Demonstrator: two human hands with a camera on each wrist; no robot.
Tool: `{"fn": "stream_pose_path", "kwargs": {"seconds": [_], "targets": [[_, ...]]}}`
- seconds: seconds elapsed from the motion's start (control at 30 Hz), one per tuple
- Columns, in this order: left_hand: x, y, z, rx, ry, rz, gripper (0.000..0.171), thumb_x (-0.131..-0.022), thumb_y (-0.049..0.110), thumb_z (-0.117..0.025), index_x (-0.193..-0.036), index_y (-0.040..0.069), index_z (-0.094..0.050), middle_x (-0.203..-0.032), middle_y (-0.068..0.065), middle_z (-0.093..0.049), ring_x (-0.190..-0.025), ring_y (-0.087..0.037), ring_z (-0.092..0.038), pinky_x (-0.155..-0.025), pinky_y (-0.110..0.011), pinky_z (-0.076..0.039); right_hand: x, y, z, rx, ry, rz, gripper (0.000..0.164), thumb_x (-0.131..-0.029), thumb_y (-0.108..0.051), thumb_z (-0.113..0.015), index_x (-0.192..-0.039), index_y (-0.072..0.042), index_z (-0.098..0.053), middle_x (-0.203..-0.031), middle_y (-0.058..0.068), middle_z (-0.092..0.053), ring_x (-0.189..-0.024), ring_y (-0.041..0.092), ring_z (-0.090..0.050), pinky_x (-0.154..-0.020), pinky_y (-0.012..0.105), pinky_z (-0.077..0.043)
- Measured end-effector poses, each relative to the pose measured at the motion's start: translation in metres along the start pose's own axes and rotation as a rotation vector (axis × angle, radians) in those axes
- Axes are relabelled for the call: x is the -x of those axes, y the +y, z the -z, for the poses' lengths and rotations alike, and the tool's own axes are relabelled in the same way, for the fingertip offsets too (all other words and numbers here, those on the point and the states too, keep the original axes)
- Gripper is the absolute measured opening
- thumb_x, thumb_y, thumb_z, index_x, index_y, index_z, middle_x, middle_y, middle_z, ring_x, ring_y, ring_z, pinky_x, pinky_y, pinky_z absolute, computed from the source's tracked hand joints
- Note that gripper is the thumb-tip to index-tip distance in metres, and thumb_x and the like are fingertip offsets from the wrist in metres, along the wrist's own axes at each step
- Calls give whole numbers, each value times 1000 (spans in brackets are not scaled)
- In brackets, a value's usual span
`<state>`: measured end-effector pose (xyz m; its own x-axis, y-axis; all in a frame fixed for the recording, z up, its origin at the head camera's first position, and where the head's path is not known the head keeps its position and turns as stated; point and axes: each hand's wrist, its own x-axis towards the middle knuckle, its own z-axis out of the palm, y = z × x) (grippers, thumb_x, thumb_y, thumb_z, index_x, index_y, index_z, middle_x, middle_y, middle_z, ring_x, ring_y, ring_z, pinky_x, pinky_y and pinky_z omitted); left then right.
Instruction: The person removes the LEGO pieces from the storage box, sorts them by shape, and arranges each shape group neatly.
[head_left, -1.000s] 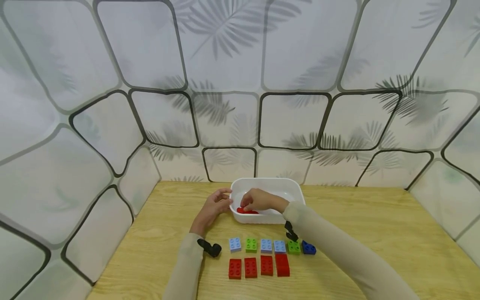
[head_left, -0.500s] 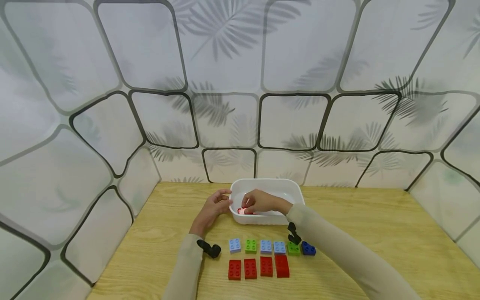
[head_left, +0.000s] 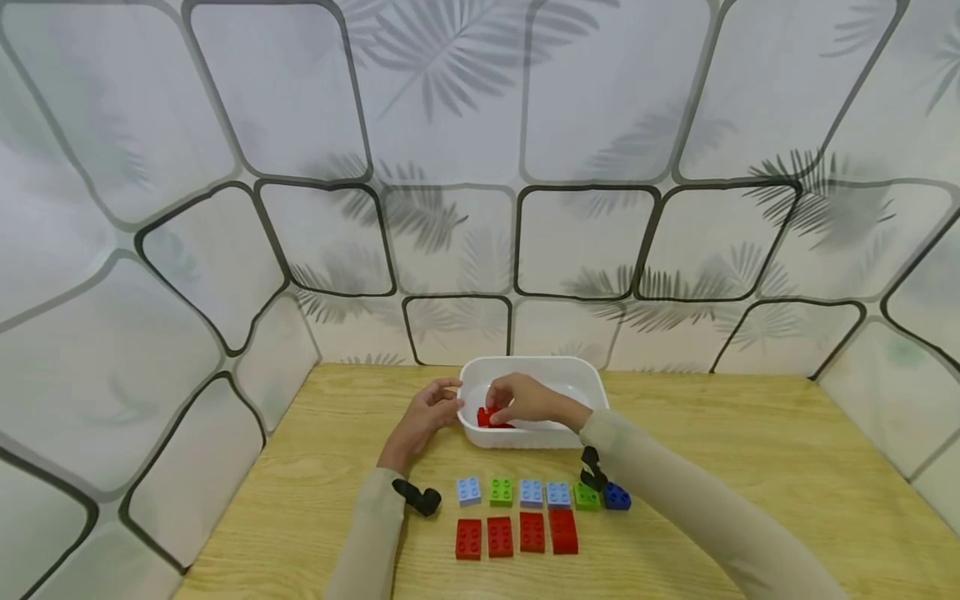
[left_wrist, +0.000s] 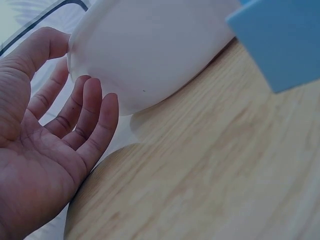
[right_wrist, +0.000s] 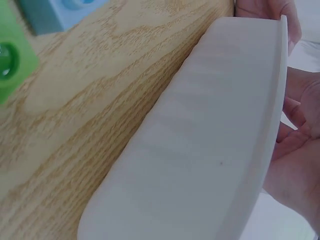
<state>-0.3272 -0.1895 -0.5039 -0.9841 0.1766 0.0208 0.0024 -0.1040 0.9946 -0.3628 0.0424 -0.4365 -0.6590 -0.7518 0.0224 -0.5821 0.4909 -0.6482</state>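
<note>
My right hand reaches down into a white plastic tub and pinches a red toy building brick near its left end. More red shows beneath the fingertips on the tub's floor. From the right wrist view, the tub's front wall hides what that hand holds. My left hand rests at the tub's left end. In the left wrist view, its thumb meets the rim and the loosely bent fingers lie against the outer wall.
In front of the tub is a row of light blue, green and dark blue bricks. Closer still lies a row of red bricks, the rightmost with a smooth rounded top. Patterned cloth encloses the wooden table behind and at the sides.
The right hand has shifted slightly right and raised the red brick a little, so it stands more upright in the fingers. The left hand and the rows of bricks stay put.
</note>
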Motion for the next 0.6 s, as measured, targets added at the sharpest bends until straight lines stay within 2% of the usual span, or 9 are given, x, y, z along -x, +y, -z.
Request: {"fn": "stream_pose_path", "kwargs": {"seconds": [0.17,0.3,0.6], "targets": [[0,0,0,9,-5,1,41,-99,0,-58,-138,-4,-48,-102,-4,-57,-87,-13,-63,-75,-26,-58,4,-5,1,1,45,9,16,-86,-8,-80,-94,-2,-68,-92,8,-74,-85,10,-65,-83,27,-57],[0,0,0,7,-10,2,42,-99,-1,-58,-139,-5,-47,-102,-4,-57,-87,-13,-63,-75,-26,-58,11,-8,1,18,101,27,17,-84,-8,-81,-94,-4,-68,-91,7,-73,-86,13,-65,-84,34,-57],[1,1,0,11,-7,-10,40,-99,-1,-58,-138,-5,-48,-103,-5,-57,-86,-13,-63,-76,-26,-58,39,-15,5,218,256,152,19,-87,-13,-81,-102,-9,-70,-99,3,-71,-93,18,-65,-88,45,-56]]}}
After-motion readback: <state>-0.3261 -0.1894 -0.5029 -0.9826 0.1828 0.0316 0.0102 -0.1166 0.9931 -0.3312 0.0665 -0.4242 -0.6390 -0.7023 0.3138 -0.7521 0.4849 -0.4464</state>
